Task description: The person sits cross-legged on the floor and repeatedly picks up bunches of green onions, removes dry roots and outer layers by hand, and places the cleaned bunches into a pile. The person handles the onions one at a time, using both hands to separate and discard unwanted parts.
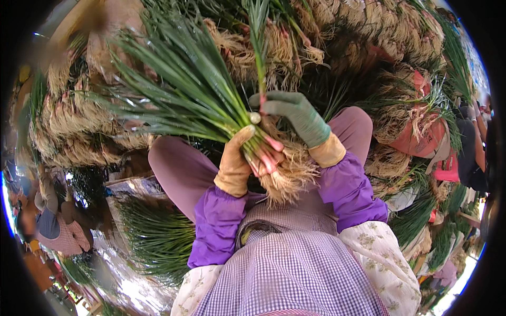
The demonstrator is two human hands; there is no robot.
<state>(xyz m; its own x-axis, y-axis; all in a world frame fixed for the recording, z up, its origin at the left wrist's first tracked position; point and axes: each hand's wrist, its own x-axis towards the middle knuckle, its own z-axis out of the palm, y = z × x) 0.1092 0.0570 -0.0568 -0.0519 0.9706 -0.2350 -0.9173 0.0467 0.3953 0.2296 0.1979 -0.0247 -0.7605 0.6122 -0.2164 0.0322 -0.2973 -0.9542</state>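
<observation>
My left hand (235,162), in a tan glove, grips a bunch of green onions (213,106) near its reddish bases, with the thumb across the stems. The long green leaves fan out to the upper left and the pale roots (288,177) hang to the lower right. My right hand (298,116), in a green glove with a tan cuff, pinches a single onion stalk (259,59) by its reddish lower stem, just right of the bunch. That stalk stands upright in the view, its leaves pointing to the top.
Heaps of rooted green onions lie at the left (75,114) and upper right (387,27). A red sack (425,136) with onions on it is at the right. More onion leaves (158,233) lie beside my left hip. Other people (61,229) are at both sides.
</observation>
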